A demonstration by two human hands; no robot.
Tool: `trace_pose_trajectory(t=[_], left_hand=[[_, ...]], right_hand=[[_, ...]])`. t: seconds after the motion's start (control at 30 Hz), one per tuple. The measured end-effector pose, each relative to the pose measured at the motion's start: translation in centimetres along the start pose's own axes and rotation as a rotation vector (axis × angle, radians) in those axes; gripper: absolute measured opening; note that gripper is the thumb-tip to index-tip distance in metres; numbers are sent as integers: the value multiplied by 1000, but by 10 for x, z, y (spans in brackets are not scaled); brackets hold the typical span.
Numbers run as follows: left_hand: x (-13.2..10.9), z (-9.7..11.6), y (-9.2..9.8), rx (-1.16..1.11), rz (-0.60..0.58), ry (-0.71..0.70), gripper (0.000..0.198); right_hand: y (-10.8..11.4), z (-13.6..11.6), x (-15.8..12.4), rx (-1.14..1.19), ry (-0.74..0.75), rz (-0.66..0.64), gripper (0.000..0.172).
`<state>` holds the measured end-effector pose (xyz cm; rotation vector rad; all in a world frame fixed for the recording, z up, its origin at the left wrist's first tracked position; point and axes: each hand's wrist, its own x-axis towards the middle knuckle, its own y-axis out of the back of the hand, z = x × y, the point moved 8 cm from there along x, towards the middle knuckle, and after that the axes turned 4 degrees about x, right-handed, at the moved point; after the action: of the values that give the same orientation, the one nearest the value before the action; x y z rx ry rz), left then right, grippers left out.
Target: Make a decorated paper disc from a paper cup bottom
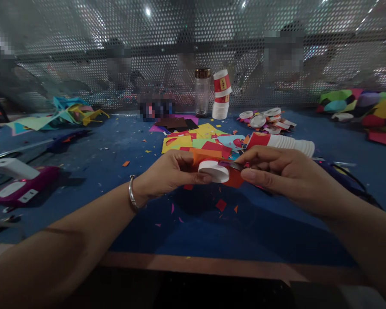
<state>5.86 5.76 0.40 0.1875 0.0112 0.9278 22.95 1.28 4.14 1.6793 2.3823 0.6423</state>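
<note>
My left hand [176,169] is closed, its thumb and fingers pinching a white round paper-cup base [214,171]. A sheet of orange paper [207,153] sits behind the cup base, in the same grip. In my right hand [276,171], thumb and forefinger are pressed around a short shiny metal tool that looks like scissors [233,165]. Its tip reaches the upper right rim of the cup base; the handles are hidden by my fingers. More orange paper [234,178] shows just below the tool.
Coloured paper sheets [177,142] lie behind my hands, with a stack of paper cups [289,143] on its side. A glass bottle [202,94] and upright cups [221,92] stand farther back. Cut cup pieces [266,120] lie right; a purple power strip [25,184] and glue gun [67,139] left.
</note>
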Motion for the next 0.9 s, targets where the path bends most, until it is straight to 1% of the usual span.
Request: trace_pose_trajectory(t=[0.1, 0.23, 0.37, 0.5, 0.57, 0.67, 0.73, 0.9], left_hand=[[-1, -3, -2, -4, 10, 20, 18], [-1, -2, -5, -55, -15, 34, 18], [-1, -3, -7, -71, -29, 56, 16], [0, -7, -9, -98, -49, 81, 19], [-1, -9, -8, -92, -53, 90, 21], [-2, -9, -7, -87, -72, 93, 18], [-4, -7, -7, -91, -100, 83, 16], [-4, 0, -14, -147, -188, 46, 10]], right_hand=[[2, 0, 0, -9, -4, 17, 33], [3, 1, 0, -21, 6, 31, 31], [3, 0, 0, -14, 3, 29, 34], [2, -4, 0, -23, -7, 27, 40], [1, -6, 1, -29, -6, 33, 40], [-1, -6, 2, -7, -8, 29, 40], [-1, -4, 2, 19, -9, 25, 39], [-2, -3, 1, 57, 17, -8, 27]])
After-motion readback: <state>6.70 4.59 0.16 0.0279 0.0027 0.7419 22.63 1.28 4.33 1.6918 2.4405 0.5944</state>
